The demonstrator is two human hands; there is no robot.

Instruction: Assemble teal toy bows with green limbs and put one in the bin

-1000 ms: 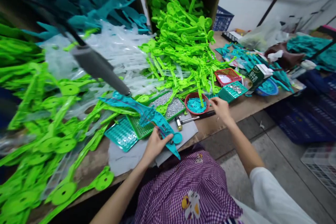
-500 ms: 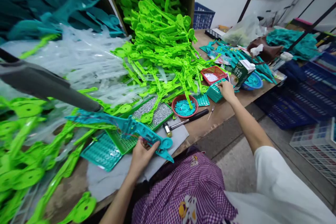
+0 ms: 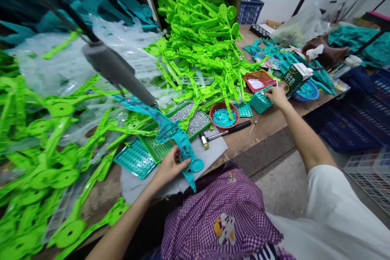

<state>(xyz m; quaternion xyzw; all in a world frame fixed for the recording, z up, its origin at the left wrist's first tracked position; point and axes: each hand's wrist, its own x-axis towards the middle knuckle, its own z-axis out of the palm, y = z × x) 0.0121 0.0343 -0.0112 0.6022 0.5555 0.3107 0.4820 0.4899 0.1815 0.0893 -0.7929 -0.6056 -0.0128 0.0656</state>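
Note:
My left hand [image 3: 172,166] grips a long teal plastic part [image 3: 183,143] near its round end, thumb on one side. Thin red wires run along that part, and its far end reaches over the green basket [image 3: 154,148]. At the right, my right hand [image 3: 276,96] has its fingers pinched together at the top of a teal basket [image 3: 261,101]. Whatever lies between those fingertips is too small to make out. Above the teal part hangs a grey tool [image 3: 120,71], probably a power screwdriver, its tip pointing down right.
A hammer [image 3: 224,133] and a small screwdriver [image 3: 254,124] lie by the table's front edge. Small metal pieces [image 3: 196,120] fill part of the green basket. Bright green plastic parts [image 3: 189,28] are heaped behind. A red bowl [image 3: 213,122] and a milk carton [image 3: 297,78] stand nearby.
The teal part has turned, so its pointed near end hangs more downward. The whole view has shifted, and the grey tool appears farther right. My right hand stays at the teal basket.

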